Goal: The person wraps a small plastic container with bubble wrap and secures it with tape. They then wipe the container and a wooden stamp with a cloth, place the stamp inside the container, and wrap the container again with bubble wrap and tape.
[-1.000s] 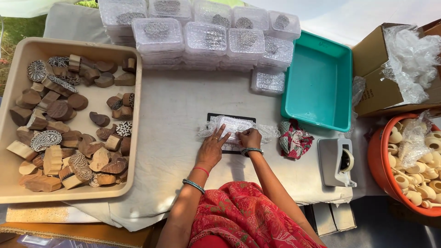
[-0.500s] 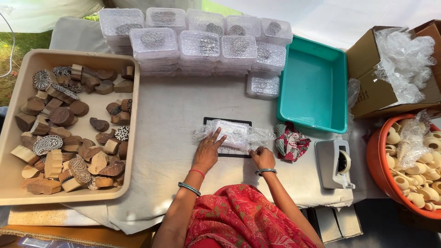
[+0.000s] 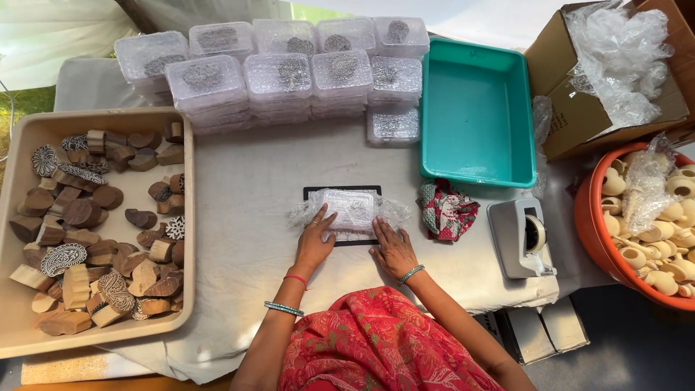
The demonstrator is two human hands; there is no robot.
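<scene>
Now both hands are lying flat again: the left hand (image 3: 316, 242) is pressing the bubble-wrapped bundle (image 3: 350, 209) on the black mat (image 3: 316, 192), fingers spread, while the right hand (image 3: 394, 250), which was down by the table edge a moment ago, is resting open at the bundle's near corner, gripping nothing. The wrap is being smoothed beside the tape dispenser (image 3: 520, 237).

Illumination is bright, diffuse daylight, entering from the top of the frame where the background is overexposed to near white. Shadows are soft and short; a faint one lies beneath the left hand (image 3: 313, 246) and right hand (image 3: 393, 251). Mild glare appears on the stacked clear plastic boxes (image 3: 279, 72) and on the crumpled plastic film (image 3: 622, 54). Focus is sharp across the centre. Wide-angle distortion bends straight edges near the frame borders.
</scene>
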